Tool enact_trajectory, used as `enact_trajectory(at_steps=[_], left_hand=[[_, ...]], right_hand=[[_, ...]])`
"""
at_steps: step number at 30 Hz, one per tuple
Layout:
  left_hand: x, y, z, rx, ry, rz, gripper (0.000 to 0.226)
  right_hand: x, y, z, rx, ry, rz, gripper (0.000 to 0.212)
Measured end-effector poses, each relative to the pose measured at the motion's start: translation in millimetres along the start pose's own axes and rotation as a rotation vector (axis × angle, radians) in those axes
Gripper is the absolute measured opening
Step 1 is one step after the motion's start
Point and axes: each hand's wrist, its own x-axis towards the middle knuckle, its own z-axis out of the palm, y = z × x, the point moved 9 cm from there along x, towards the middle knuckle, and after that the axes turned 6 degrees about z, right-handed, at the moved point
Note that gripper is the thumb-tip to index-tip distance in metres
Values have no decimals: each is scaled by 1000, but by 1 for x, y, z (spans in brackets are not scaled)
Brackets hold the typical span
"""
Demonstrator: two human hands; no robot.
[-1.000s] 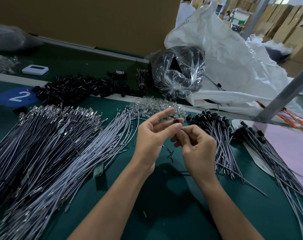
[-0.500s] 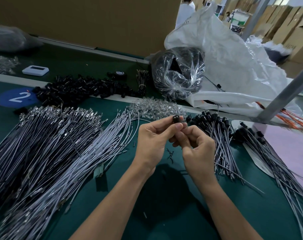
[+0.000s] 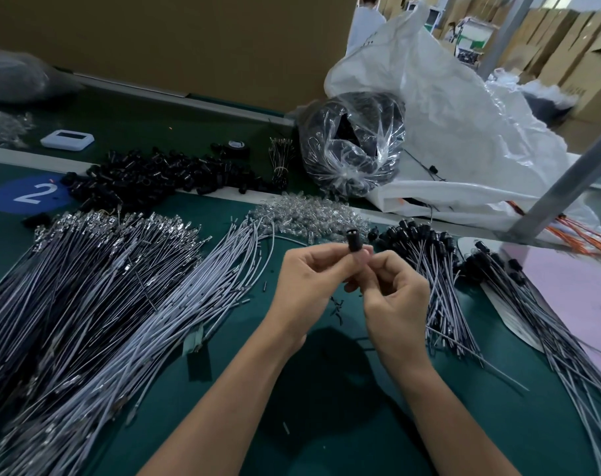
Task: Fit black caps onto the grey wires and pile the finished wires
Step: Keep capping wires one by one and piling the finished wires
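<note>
A small black cap (image 3: 353,239) stands upright between my fingertips at mid-table. My left hand (image 3: 311,280) pinches it from the left, and my right hand (image 3: 393,297) closes against it from the right; any wire in the right hand is hidden. Bare grey wires (image 3: 96,304) lie in a wide heap on the left. Finished wires with black caps (image 3: 426,255) are piled just right of my hands, with a second capped pile (image 3: 519,293) further right. Loose black caps (image 3: 155,176) are heaped at the back left.
Clear small parts (image 3: 309,214) lie behind my hands. A clear bag of black parts (image 3: 354,142) and a big white sack (image 3: 464,132) fill the back right. A grey post (image 3: 567,187) slants across the right. A pink sheet (image 3: 574,290) lies far right. A person stands in the background.
The cap has risen into plain view above my fingertips. My left fingers have curled in from a spread pose, and both hands have closed together on the cap.
</note>
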Motion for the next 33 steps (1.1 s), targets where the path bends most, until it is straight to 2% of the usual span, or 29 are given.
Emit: enact_trajectory(at_steps=[3,7,14,17,19,22,25,27,29,33], left_hand=[[1,4,-8,-18,77,30,18],[-2,5,-4,-23,87,44,6],[-2,10,-11,-42,137,54,5],[0,11,-12,-36,137,65,12],[0,11,-13,-52,142,61,7],[0,10,-11,-99,140,46,9],[4,11,-13,-203,169,39,13],[6,8,-25,-324,245,14,16],[4,1,-39,-436,328,-33,21],[5,-5,-52,-511,388,-98,33]], right_hand=[[0,1,3,10,-28,5,12],[-1,2,4,11,-49,7,10],[-6,2,13,45,-77,19,14],[-6,2,11,48,-71,24,14],[-7,1,10,39,-63,19,15],[-9,-7,7,-9,-46,-30,13],[-7,-25,6,-174,-50,-110,5],[-5,-35,6,-281,-136,-92,6],[-9,-38,8,-340,-326,11,9],[-59,-52,31,-174,-967,262,18]])
